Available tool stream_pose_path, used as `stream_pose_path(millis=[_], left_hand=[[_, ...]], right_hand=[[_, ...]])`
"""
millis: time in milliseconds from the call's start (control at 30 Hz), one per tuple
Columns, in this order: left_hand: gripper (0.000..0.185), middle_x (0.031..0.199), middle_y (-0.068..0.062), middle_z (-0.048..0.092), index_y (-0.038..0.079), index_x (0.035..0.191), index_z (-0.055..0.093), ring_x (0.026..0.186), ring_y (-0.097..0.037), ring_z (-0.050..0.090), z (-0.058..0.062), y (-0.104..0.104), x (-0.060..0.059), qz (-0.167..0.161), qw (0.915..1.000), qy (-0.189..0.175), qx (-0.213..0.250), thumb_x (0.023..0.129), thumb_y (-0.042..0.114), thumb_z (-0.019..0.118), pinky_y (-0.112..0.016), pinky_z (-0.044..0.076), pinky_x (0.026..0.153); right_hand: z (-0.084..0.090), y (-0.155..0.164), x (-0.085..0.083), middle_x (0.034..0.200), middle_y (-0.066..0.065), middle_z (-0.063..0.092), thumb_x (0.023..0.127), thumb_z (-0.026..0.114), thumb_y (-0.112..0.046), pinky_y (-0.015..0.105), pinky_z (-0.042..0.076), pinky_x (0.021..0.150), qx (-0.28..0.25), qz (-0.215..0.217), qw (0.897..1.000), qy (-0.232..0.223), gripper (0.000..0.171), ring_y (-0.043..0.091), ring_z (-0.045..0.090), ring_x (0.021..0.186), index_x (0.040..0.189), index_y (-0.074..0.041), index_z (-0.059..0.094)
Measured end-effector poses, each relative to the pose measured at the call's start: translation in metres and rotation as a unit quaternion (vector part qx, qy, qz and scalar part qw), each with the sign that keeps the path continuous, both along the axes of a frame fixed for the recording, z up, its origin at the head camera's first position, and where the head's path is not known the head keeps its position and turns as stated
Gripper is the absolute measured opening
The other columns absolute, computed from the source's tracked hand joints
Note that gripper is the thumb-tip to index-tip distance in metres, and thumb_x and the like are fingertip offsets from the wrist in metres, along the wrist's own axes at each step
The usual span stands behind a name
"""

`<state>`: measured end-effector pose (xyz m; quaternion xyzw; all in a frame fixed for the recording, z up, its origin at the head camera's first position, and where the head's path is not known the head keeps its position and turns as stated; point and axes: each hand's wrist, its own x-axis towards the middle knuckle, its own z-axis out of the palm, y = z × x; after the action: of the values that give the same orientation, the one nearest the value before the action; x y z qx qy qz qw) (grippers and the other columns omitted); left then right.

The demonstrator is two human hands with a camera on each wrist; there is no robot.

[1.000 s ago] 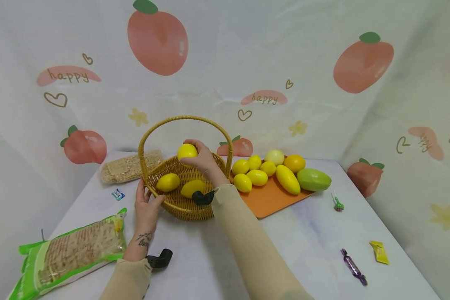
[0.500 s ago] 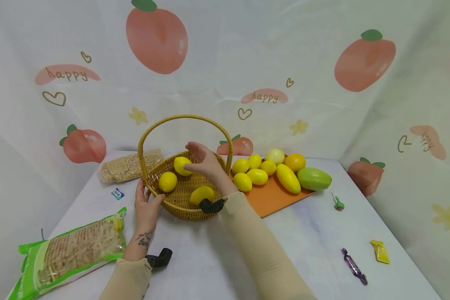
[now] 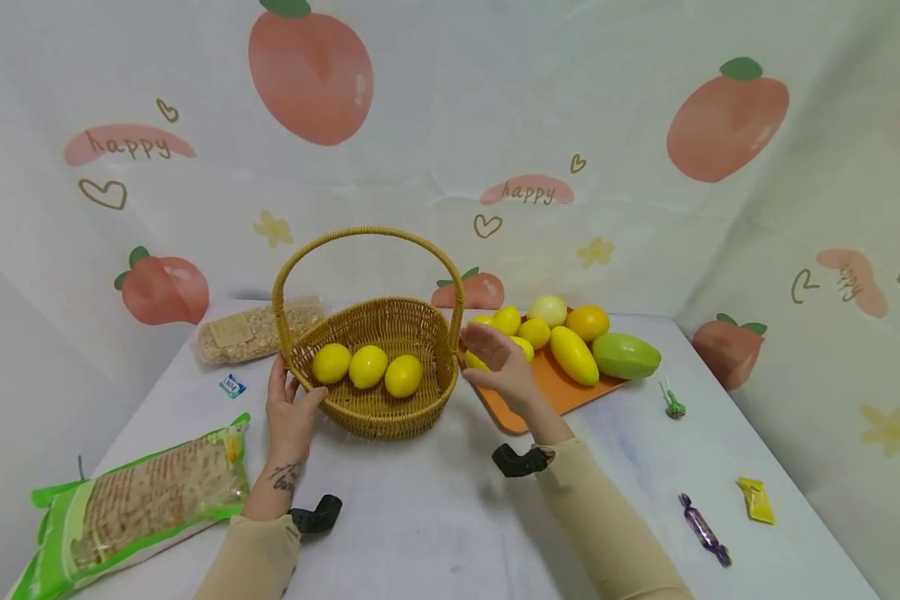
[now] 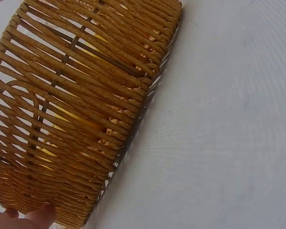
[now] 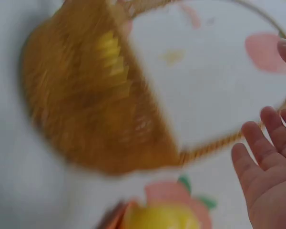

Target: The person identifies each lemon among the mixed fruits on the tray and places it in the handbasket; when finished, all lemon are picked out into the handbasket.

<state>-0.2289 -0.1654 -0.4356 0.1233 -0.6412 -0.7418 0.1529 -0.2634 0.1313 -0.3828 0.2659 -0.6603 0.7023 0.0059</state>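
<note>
In the head view, three lemons [image 3: 368, 367] lie in a row inside a wicker basket [image 3: 386, 427] with a tall arched handle. My left hand [image 3: 291, 423] holds the basket's left rim, thumb on the near side. The left wrist view shows the woven wall [image 4: 76, 95] close up, with fingertips [image 4: 44, 214] against it and yellow showing through gaps. My right hand [image 3: 504, 371] is just right of the basket, fingers extended and holding nothing; it partly hides yellow fruit on the tray. Its open palm [image 5: 276, 191] also appears in the right wrist view, where the basket is blurred.
On the right, an orange tray [image 3: 558, 396] bears several lemons, an orange [image 3: 588, 322], a yellow oblong fruit [image 3: 574, 356] and a green papaya-like fruit [image 3: 626, 357]. Wrapped candies [image 3: 703, 530] lie farther right. Two packaged bags [image 3: 157, 500] lie left of the basket.
My right hand has let go of a lemon in the basket and moved right, out of it. The lemons have settled into a row. My left hand stays on the rim.
</note>
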Motion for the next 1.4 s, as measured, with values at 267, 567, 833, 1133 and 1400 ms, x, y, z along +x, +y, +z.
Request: stream_pose_path(millis=[267,567,833,1133,1400], left_hand=[[0.085,0.156,0.002,0.008,0.022,0.150,0.009,0.140,-0.024,0.018,0.000,0.001,0.002,0.000,1.0000,0.003,-0.001,0.083,-0.007,0.051,-0.042,0.031,0.109],[0.085,0.156,0.003,0.005,0.022,0.150,0.007,0.141,-0.024,0.016,-0.002,0.000,0.005,-0.004,1.0000,0.001,0.008,0.083,-0.007,0.051,-0.042,0.030,0.109],[0.085,0.157,0.003,0.004,0.021,0.150,0.006,0.141,-0.024,0.015,-0.001,0.001,0.005,-0.002,1.0000,-0.005,0.002,0.084,-0.006,0.051,-0.042,0.028,0.110],[0.085,0.156,0.002,0.006,0.022,0.150,0.007,0.141,-0.024,0.017,-0.001,0.000,0.002,-0.006,1.0000,0.007,0.004,0.083,-0.007,0.051,-0.042,0.029,0.110],[0.085,0.156,0.002,0.006,0.022,0.150,0.007,0.141,-0.025,0.017,0.000,0.000,0.001,-0.005,1.0000,0.005,-0.001,0.083,-0.006,0.051,-0.042,0.028,0.110]], right_hand=[[-0.022,0.042,-0.016,0.134,0.031,0.041,0.078,0.059,0.013,0.048,0.029,0.109,0.048,-0.087,0.994,-0.049,0.056,0.037,0.041,0.125,0.131,0.009,0.040],[-0.027,0.075,-0.056,0.140,0.023,0.039,0.083,0.060,0.005,0.046,0.026,0.111,0.125,-0.125,0.979,-0.099,0.058,0.034,0.032,0.133,0.136,0.003,0.039],[-0.031,0.082,-0.074,0.140,0.017,0.042,0.084,0.065,-0.006,0.044,0.028,0.111,0.207,-0.127,0.960,-0.136,0.056,0.031,0.032,0.134,0.135,-0.001,0.043],[-0.027,0.078,-0.079,0.137,0.016,0.046,0.083,0.066,-0.008,0.043,0.031,0.109,0.274,-0.135,0.941,-0.143,0.051,0.030,0.036,0.131,0.131,-0.001,0.050],[-0.037,0.078,-0.076,0.137,0.012,0.047,0.080,0.070,-0.013,0.044,0.032,0.108,0.303,-0.153,0.931,-0.135,0.052,0.027,0.039,0.125,0.129,-0.007,0.053]])
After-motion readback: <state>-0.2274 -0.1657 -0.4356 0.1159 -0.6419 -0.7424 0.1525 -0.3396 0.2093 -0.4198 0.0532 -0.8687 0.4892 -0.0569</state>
